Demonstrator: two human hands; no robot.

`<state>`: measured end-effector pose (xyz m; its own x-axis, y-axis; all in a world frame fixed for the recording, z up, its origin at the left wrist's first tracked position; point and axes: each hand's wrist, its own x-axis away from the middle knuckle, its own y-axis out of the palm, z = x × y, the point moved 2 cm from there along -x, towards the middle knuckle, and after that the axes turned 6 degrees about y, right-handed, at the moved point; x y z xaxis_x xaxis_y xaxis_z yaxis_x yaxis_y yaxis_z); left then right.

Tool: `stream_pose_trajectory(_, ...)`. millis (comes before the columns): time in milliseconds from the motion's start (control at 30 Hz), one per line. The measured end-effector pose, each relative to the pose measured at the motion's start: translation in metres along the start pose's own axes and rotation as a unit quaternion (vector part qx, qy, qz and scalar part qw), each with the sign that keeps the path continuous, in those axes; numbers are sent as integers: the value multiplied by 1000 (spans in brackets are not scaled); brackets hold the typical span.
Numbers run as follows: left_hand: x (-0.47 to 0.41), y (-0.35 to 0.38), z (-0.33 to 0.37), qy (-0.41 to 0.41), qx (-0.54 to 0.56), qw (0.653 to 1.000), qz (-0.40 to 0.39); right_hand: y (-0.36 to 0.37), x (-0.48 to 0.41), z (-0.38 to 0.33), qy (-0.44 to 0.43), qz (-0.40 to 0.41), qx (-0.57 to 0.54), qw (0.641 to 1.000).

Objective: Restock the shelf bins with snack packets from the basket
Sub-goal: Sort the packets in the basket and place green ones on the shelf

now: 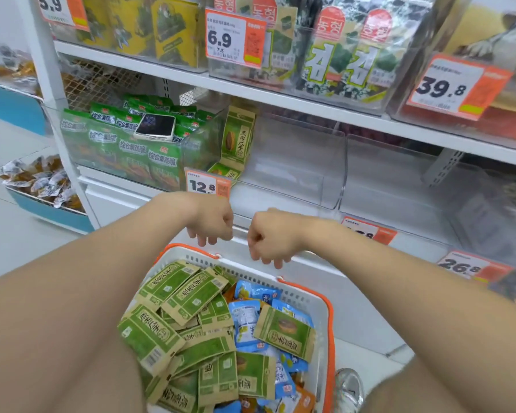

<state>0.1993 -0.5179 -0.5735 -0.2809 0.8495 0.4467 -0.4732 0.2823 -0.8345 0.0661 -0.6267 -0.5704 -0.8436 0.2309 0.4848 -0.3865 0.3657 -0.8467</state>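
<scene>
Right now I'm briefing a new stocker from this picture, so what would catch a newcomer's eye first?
First, the white basket with orange rim at the bottom, heaped with green snack packets and blue packets. Just above it hang the left hand and right hand, fingers loosely curled, holding nothing. Beyond them sit a nearly empty clear bin on the middle shelf and a phone lying on green bags to its left.
</scene>
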Motion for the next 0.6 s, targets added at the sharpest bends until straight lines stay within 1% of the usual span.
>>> stream_pose_trajectory(100,-6,19,19,21,-32,999,-23,59,-6,20,3,-66,125,990)
stream_pose_trajectory(200,-19,45,38,34,-103,993,-39,113,-10,35,14,-152,221,963)
stream_pose_trajectory(233,-25,55,43,37,-121,990,-57,126,-11,37,9,-165,237,957)
stream_pose_trajectory(333,-47,82,48,27,-174,979,-105,155,-21,44,-16,-132,244,961)
stream_pose_trajectory(400,-58,90,48,16,-198,975,-101,164,-34,46,-15,-110,230,967)
stream_pose_trajectory(467,-65,94,52,21,-198,976,-89,168,-45,49,-7,-83,180,980)
stream_pose_trajectory(600,-72,98,54,34,-189,978,-87,171,-62,56,1,-102,166,981)
